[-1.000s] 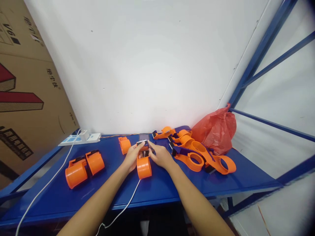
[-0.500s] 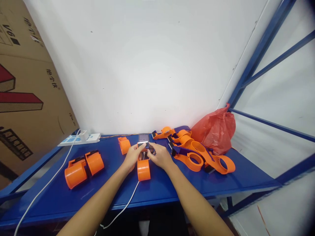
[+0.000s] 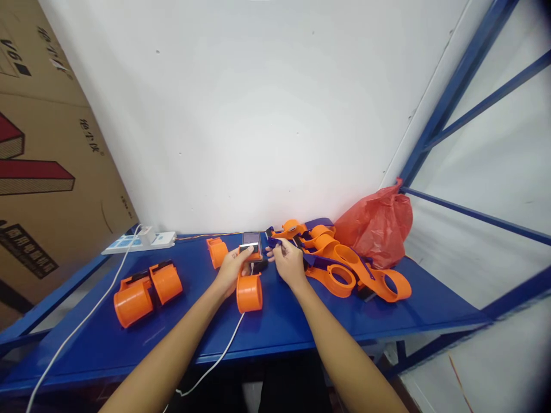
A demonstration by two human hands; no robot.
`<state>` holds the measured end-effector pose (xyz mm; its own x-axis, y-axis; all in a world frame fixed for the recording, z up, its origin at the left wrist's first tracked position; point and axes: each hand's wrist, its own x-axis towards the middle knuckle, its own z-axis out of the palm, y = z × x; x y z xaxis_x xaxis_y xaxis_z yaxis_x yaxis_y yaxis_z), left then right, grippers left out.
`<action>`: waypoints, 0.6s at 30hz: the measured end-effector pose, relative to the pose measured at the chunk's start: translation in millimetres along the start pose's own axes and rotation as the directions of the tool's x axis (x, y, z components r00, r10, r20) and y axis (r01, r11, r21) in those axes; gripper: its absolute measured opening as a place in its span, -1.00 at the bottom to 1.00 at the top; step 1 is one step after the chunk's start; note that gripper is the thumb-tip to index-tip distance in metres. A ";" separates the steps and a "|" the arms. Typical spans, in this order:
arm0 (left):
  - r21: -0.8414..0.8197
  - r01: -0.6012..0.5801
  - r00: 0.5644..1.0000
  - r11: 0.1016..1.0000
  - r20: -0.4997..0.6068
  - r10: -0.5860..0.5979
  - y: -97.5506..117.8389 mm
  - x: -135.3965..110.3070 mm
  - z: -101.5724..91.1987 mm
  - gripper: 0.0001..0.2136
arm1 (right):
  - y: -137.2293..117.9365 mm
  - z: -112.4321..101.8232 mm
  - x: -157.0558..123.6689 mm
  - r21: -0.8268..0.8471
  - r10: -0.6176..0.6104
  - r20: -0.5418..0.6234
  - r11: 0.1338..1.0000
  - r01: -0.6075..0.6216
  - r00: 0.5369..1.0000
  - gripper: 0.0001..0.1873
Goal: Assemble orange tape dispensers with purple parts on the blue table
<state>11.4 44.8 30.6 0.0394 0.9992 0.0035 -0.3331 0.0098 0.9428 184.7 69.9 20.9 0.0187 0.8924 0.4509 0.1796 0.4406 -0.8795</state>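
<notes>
My left hand (image 3: 231, 271) is closed around the head of an orange tape dispenser (image 3: 249, 293), the thumb lying near its black and white blade end. The dispenser's round tape holder hangs toward me. To the right, apart from that dispenser, my right hand (image 3: 289, 264) pinches a small dark blue plastic part (image 3: 274, 242); its full shape is partly hidden by the fingers. A phone (image 3: 252, 237) lies just beyond my left hand. A small black object (image 3: 259, 266) sits between the hands, near a white cable (image 3: 226, 351).
Several orange and blue tape dispensers (image 3: 340, 281) are piled on the right, before a red plastic bag (image 3: 376, 226). Orange dispensers (image 3: 134, 303) lie at left, and another orange piece (image 3: 217, 252) stands nearer. A power strip (image 3: 161, 241) and large carton (image 3: 51, 172) flank the blue table (image 3: 206, 338).
My right hand has come away from the dispenser and moved right and slightly up, with the blue part in its fingers. My left hand still holds the dispenser.
</notes>
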 end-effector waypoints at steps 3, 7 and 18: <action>-0.060 0.048 0.991 0.997 -0.120 -0.055 1.2 1.6 -1.3 -0.53 | 4.1 -1.6 5.4 -0.005 0.116 -0.070 0.993 -0.116 0.991 -0.69; -0.111 0.070 0.984 0.991 -0.153 -0.087 2.8 0.9 -2.6 -0.52 | 8.3 -4.1 8.5 -0.286 0.047 -0.127 0.955 -0.082 0.991 -0.70; -0.084 0.058 0.988 0.995 -0.135 -0.069 0.5 0.3 -0.1 -0.54 | 15.7 -7.9 12.9 -0.440 0.162 -0.043 0.883 -0.164 0.986 -0.70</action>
<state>11.1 45.1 31.0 -0.0653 0.9921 -0.1069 -0.4081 0.0712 0.9101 195.5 87.6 14.2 0.0896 0.9471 0.3082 0.5878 0.1995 -0.7840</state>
